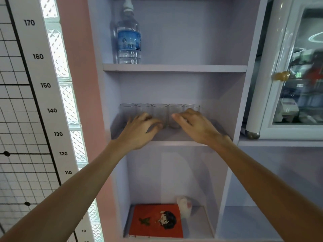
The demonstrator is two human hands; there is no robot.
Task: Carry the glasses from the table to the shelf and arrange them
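Several clear glasses (160, 110) stand side by side in a straight row at the back of the middle shelf (173, 136) of a pale lilac shelf unit. My left hand (141, 131) reaches in front of the left glasses with fingers spread and loosely curved, fingertips near the base of the middle glass. My right hand (194, 124) lies in front of the two right-hand glasses, fingers stretched out towards the left. Neither hand plainly grips a glass. The lower parts of most glasses are hidden behind my hands.
A water bottle (129, 41) stands at the left of the upper shelf. On the bottom shelf lie a red book (157, 221) and a small white object (184, 206). A glass-door cabinet (297, 75) stands to the right, and a height chart (43, 84) hangs to the left.
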